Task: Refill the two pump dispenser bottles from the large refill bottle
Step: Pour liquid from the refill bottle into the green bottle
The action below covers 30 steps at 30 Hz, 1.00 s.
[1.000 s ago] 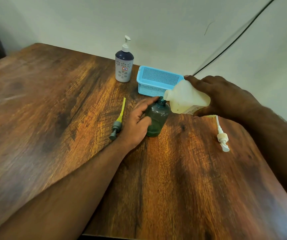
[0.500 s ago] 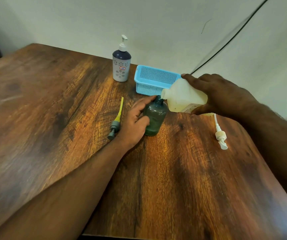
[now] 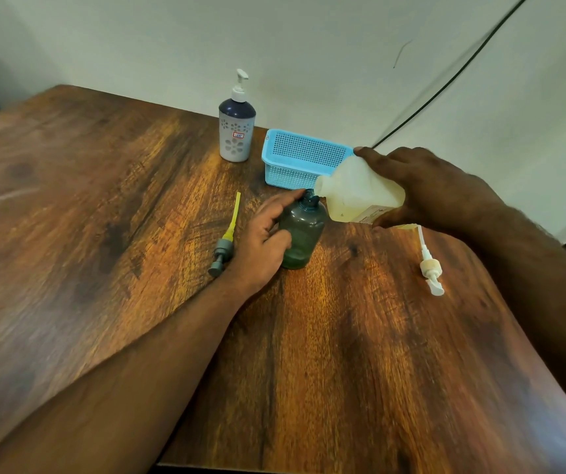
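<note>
A dark green translucent bottle (image 3: 303,230) stands open-necked on the wooden table (image 3: 103,217), with a little liquid at its bottom. My left hand (image 3: 262,237) grips its left side. My right hand (image 3: 421,186) holds the large pale refill bottle (image 3: 356,195) tipped on its side, with its mouth at the green bottle's neck. The green bottle's grey pump with a yellow tube (image 3: 225,239) lies to the left. A white pump head (image 3: 430,265) lies to the right. The second dispenser (image 3: 236,126), white with a dark top and its pump on, stands at the back.
A light blue mesh basket (image 3: 303,159) sits behind the green bottle against the wall. A black cable (image 3: 445,83) runs along the wall at upper right. The table's right edge curves close to the white pump head.
The refill bottle stays tipped at the green bottle's neck and both hands keep their hold. Only the view has shifted slightly.
</note>
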Motion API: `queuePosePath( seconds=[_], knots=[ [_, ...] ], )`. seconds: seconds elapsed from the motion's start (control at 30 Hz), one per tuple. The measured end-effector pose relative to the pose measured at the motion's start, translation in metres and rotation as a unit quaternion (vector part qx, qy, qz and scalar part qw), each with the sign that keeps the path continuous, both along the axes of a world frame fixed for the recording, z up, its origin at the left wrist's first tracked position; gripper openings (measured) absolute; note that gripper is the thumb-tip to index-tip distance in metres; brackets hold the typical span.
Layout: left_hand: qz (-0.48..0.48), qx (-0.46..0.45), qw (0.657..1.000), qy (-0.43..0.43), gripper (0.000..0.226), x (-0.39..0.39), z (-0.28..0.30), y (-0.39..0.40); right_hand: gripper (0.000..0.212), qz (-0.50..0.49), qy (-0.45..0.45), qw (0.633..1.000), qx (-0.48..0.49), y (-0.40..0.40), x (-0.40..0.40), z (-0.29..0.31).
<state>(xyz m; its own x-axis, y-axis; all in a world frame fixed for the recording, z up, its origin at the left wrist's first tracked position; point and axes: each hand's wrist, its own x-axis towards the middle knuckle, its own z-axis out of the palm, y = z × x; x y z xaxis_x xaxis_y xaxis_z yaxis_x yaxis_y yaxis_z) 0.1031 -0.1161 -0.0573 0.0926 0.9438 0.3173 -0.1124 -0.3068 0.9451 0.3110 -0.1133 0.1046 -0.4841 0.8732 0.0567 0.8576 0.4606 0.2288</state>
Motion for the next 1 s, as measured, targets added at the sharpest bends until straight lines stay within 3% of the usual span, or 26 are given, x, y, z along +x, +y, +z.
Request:
queuePosePath(
  seconds=[1.0],
  knots=[
    [-0.003,0.005,1.0,-0.001,0.071,0.0004,-0.0014,0.0007,0.1,-0.009,-0.012,1.0,-0.007,-0.003,-0.002,0.0026]
  ],
)
